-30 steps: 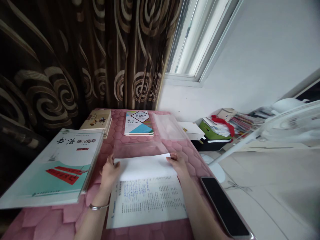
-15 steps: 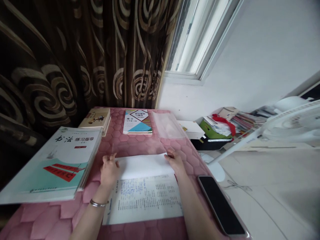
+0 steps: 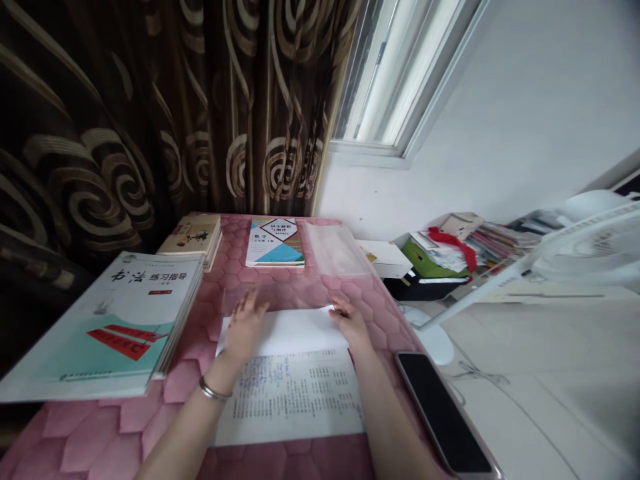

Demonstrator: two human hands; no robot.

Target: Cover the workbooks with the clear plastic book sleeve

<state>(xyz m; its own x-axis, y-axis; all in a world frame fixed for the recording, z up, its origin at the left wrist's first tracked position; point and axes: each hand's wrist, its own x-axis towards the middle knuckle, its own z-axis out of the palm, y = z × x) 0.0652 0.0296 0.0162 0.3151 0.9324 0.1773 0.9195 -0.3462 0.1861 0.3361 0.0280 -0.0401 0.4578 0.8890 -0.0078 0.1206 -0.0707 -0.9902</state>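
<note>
An open workbook (image 3: 293, 373) lies on the pink quilted table (image 3: 150, 427) in front of me, its near page printed with text, its far part plain white. A clear plastic sleeve (image 3: 280, 297) lies along the book's far edge. My left hand (image 3: 245, 327) rests flat on the white part near its left corner, fingers stretched out onto the sleeve. My right hand (image 3: 350, 323) presses on the book's far right corner, fingers bent down at the edge. A metal bangle (image 3: 213, 390) is on my left wrist.
A stack of teal-and-white books (image 3: 110, 320) sits at the left. A tan book (image 3: 193, 237), a maths book (image 3: 275, 241) and another clear sleeve (image 3: 337, 250) lie at the far end. A black phone (image 3: 443, 410) lies at the right edge. A white fan (image 3: 575, 250) stands beyond.
My left hand has moved from the book's left edge rightwards and forwards onto the white part, fingers now spread towards the sleeve. My right hand has hardly moved.
</note>
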